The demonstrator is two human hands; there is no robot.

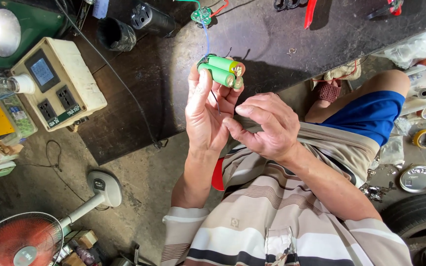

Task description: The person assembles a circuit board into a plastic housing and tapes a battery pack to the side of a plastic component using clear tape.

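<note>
Smooth, slightly glossy green plastic sleeves wrap the battery cells (221, 71) with dull metal end caps, above a dark, matt, scuffed bench (272, 44), whose left edge carries a cream plastic socket box (57, 83).

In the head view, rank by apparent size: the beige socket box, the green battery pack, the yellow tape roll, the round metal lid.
1. beige socket box
2. green battery pack, held in the left hand, nearer the camera, so its rank is unsure
3. round metal lid
4. yellow tape roll
</note>
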